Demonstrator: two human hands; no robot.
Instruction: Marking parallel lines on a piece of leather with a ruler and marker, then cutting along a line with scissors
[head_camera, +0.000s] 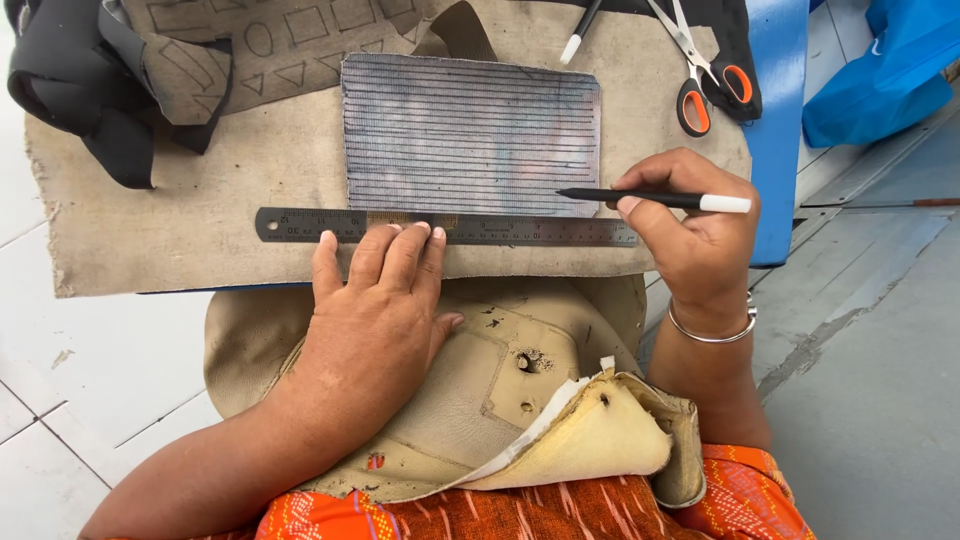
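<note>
1. The left hand (375, 310) lies flat, fingers spread, pressing the steel ruler (445, 227) onto the bench.
2. The right hand (695, 225) has its grip pinched on a black pen (655, 198) — tip on the grey lined fabric piece (470, 135), just above the ruler.
3. Orange-handled scissors (700, 70) lie well apart.

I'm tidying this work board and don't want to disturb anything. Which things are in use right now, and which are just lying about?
In use:
left hand pressing the steel ruler
right hand holding the black pen
grey lined fabric piece

Lying about:
orange-handled scissors
second pen
black fabric
patterned canvas piece
blue bag
</note>
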